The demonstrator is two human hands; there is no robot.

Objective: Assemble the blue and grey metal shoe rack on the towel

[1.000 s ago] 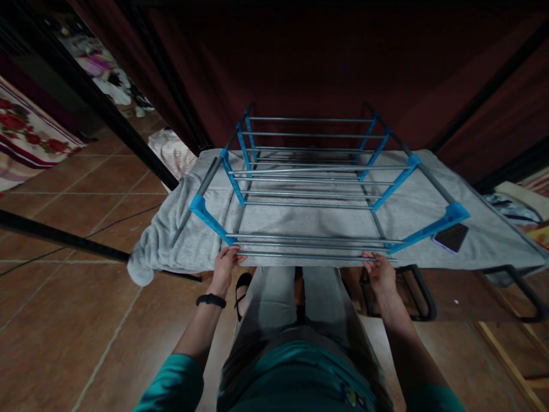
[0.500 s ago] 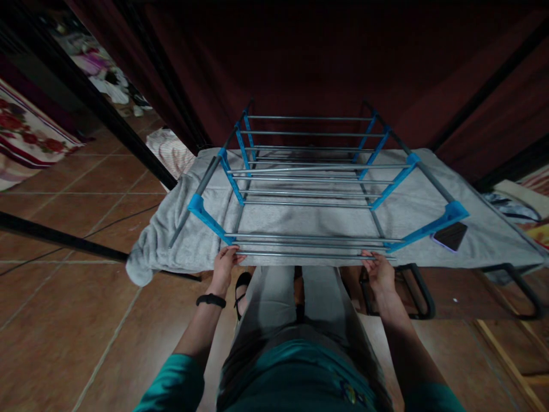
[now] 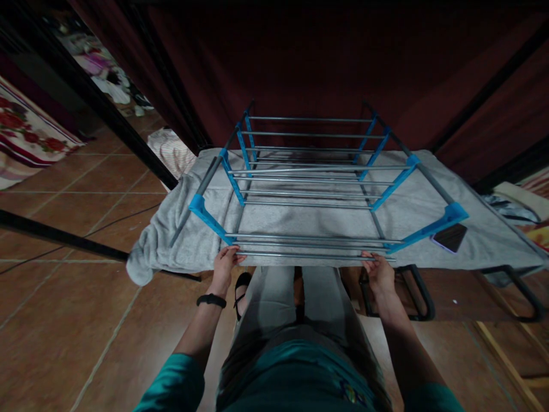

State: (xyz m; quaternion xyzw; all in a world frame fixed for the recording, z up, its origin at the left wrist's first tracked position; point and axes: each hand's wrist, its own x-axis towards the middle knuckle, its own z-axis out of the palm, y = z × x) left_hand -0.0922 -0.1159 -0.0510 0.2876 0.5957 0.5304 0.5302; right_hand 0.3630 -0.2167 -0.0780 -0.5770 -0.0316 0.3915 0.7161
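Note:
A rack of grey metal tubes and blue plastic brackets [image 3: 394,186] lies on a grey cloth cover [image 3: 326,220] in front of me. Along its near side runs a thin metal rod [image 3: 300,255], close to and roughly parallel with the other rods. My left hand [image 3: 223,268] pinches this rod near its left end, beside the left blue bracket. Near the right end, my right hand [image 3: 379,273] is closed on the same rod with thumb and fingers. The rod's left tip is partly hidden by my fingers.
A phone [image 3: 449,237] lies on the cover by the right bracket. Dark red curtains [image 3: 300,63] hang behind the rack. Black metal poles [image 3: 107,114] slant across the left side. A black metal frame [image 3: 424,294] sticks out below the cover at right.

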